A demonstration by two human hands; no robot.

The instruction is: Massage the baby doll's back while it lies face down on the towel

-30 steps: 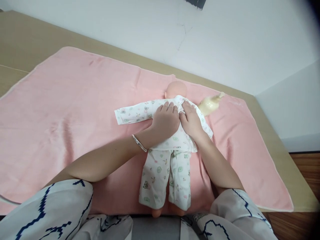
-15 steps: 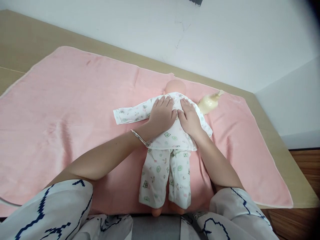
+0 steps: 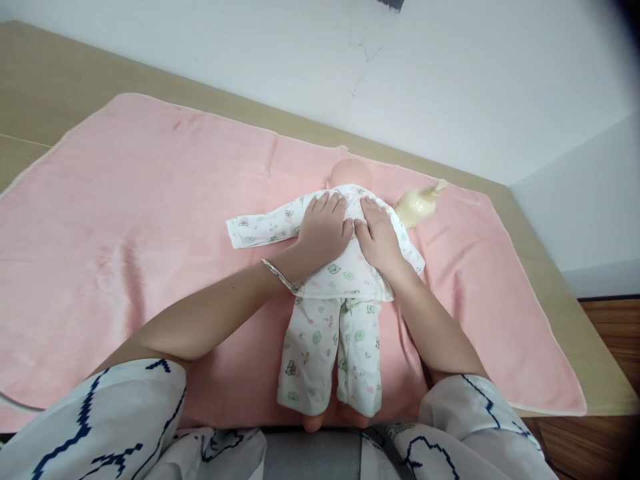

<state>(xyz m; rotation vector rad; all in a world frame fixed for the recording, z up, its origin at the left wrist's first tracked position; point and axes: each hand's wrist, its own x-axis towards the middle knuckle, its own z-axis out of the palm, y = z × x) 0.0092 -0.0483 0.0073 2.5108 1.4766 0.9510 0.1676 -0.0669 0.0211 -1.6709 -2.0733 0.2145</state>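
A baby doll (image 3: pixel 350 173) lies on its back on a pink blanket (image 3: pixel 140 200), dressed in a white printed top (image 3: pixel 345 277) and matching trousers (image 3: pixel 330 360). My left hand (image 3: pixel 324 227) lies flat on the doll's chest, fingers together and stretched toward the collar. My right hand (image 3: pixel 379 233) rests flat beside it on the other half of the top. One sleeve (image 3: pixel 260 227) of the top lies empty to the left. The doll's bare arm (image 3: pixel 417 203) sticks out at the right. A silver bangle (image 3: pixel 277 275) is on my left wrist.
The blanket covers a tan wooden table (image 3: pixel 60 87) that stands against a white wall (image 3: pixel 450 80). The table's right edge (image 3: pixel 595 360) drops to a wooden floor. The doll's feet (image 3: pixel 335 421) reach the table's near edge by my lap.
Both hands slid slightly up the doll's chest toward the collar between the earliest frame and half a second ago. Since then nothing has visibly moved.
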